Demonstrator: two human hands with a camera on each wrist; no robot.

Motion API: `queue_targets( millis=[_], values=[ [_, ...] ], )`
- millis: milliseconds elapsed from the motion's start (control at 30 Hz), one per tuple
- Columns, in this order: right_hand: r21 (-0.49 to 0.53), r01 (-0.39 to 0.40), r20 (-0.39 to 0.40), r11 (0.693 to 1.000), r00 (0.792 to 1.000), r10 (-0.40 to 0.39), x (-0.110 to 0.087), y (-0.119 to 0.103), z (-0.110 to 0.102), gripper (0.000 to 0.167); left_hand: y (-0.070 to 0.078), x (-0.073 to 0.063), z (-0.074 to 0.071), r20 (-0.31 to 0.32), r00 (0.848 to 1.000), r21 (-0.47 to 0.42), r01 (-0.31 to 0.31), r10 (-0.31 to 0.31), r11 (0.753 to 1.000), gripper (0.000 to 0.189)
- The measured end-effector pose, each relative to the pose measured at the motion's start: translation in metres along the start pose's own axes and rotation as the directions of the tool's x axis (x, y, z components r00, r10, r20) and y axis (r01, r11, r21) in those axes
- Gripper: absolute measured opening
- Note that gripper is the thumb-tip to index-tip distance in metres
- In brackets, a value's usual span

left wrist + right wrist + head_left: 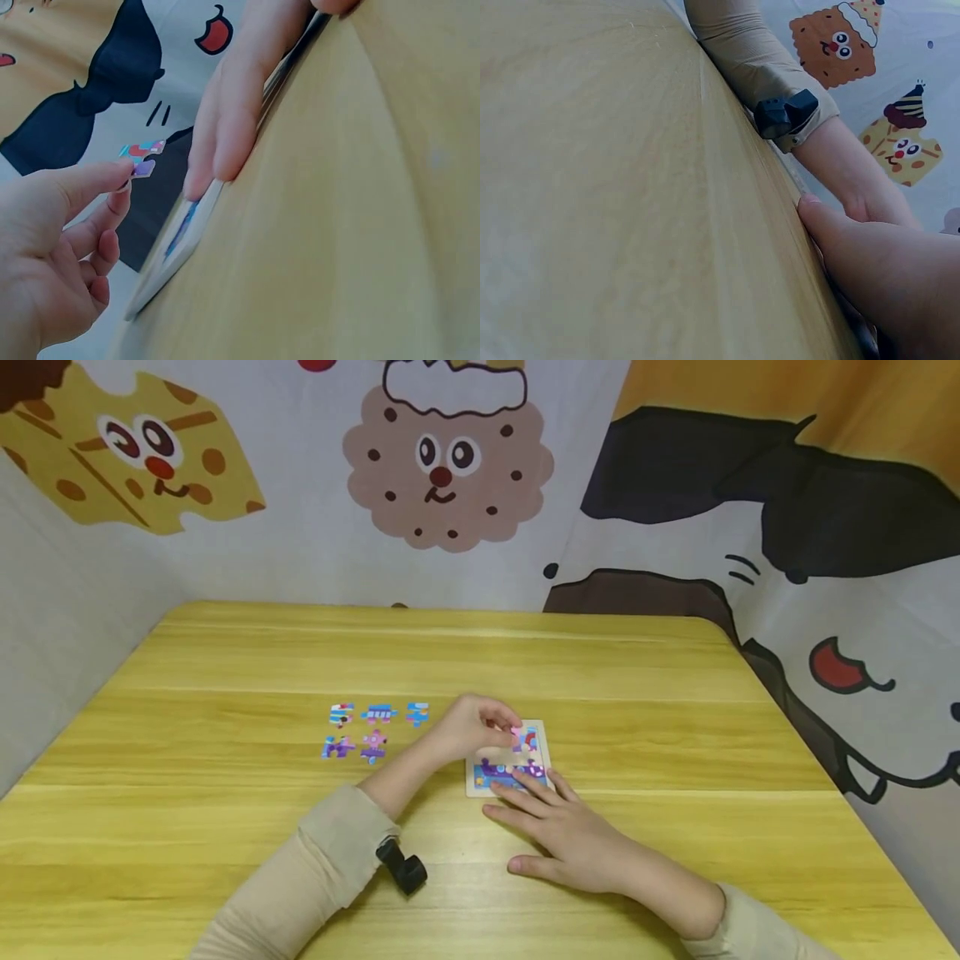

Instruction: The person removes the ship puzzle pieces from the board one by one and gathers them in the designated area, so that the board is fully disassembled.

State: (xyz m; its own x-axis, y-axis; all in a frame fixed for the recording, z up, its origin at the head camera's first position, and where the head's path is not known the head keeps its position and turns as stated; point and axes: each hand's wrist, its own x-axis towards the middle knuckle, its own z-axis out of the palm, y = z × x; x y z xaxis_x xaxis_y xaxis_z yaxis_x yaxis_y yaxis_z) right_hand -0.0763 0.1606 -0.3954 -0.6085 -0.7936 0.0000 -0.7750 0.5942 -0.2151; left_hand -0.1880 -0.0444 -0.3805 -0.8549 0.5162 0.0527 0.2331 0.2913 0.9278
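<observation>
Puzzle piece (143, 157) is pinched by the left hand (477, 727). Board (544, 747) is touched by the right hand (572, 839) (fingers spread).

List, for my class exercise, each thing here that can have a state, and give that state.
Left hand: pinching a puzzle piece
Held puzzle piece: raised above the board
Right hand: fingers extended, fingertips on the board
Puzzle board: flat, partly filled
Five loose pieces: lying apart, picture side up
Black device: worn at left cuff
</observation>
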Motion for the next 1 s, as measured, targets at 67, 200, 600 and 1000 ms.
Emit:
queue_targets(
  millis=[67,200,600,1000],
  values=[
    [0.006,0.0,0.001,1.0,1.0,0.0,0.0,0.0,0.0,0.062,0.003,-0.002,-0.003,-0.005,1.0,0.008,0.002,-0.002,1.0,0.015],
    [0.01,0.005,-0.002,1.0,1.0,-0.005,0.001,0.0,0.001,0.062,0.009,-0.007,-0.01,-0.029,1.0,0.027,0.007,-0.007,1.0,0.014],
    [-0.008,0.022,-0.017,1.0,1.0,-0.022,0.002,-0.001,0.001,0.062,0.023,-0.022,-0.03,-0.066,0.998,0.047,0.005,-0.002,0.999,0.008],
    [-0.011,0.006,-0.009,1.0,1.0,-0.007,0.0,0.0,0.0,0.062,0.017,-0.045,-0.058,-0.078,0.997,0.048,0.024,-0.021,0.999,0.006]
  ],
)
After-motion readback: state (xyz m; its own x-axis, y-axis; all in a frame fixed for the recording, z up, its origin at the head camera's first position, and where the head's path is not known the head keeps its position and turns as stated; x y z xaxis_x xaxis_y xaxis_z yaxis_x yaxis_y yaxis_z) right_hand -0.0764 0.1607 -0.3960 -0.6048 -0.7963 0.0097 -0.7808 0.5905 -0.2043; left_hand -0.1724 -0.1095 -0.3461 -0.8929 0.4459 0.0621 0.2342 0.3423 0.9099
